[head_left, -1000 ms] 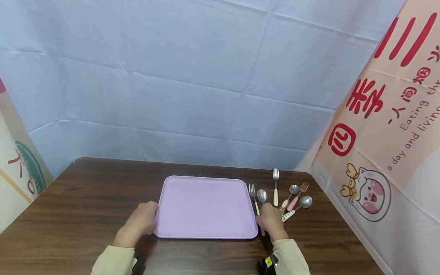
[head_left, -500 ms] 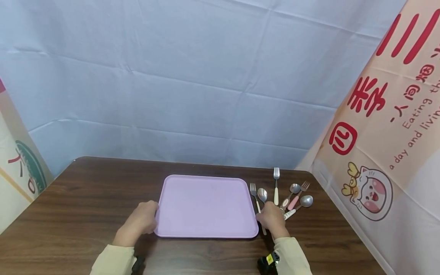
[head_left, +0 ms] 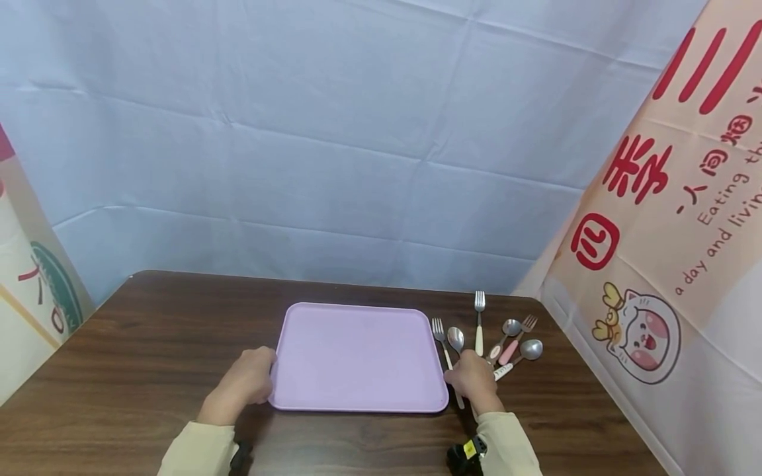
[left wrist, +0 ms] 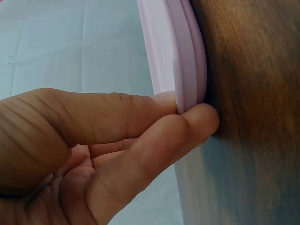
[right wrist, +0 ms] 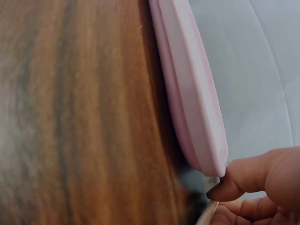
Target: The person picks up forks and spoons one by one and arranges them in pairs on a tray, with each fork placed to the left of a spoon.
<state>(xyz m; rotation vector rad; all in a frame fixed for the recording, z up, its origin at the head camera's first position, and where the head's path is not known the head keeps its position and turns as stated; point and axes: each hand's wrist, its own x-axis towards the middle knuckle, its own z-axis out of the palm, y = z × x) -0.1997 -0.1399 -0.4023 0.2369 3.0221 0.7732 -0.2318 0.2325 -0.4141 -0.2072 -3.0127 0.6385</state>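
A lilac rectangular tray (head_left: 357,357) lies on the dark wooden table, with nothing on it. At its left side my left hand (head_left: 247,380) pinches the rim, the thumb on top and fingertips underneath, as the left wrist view shows. My right hand (head_left: 472,378) holds the right side; in the right wrist view its thumb (right wrist: 234,180) meets the tray's near corner, while the other fingers are curled and partly hidden. A fork (head_left: 440,334) with a pale handle runs beside the tray, passing close by this hand. A spoon (head_left: 456,338) lies partly behind the hand.
Right of the right hand lie a white-handled fork (head_left: 479,324), a pink-handled fork (head_left: 513,347) and two more spoons, one with a white patterned handle (head_left: 505,371). The wooden table (head_left: 178,330) ends at a pale blue cloth backdrop (head_left: 327,165). A printed cloth (head_left: 643,264) hangs at the right.
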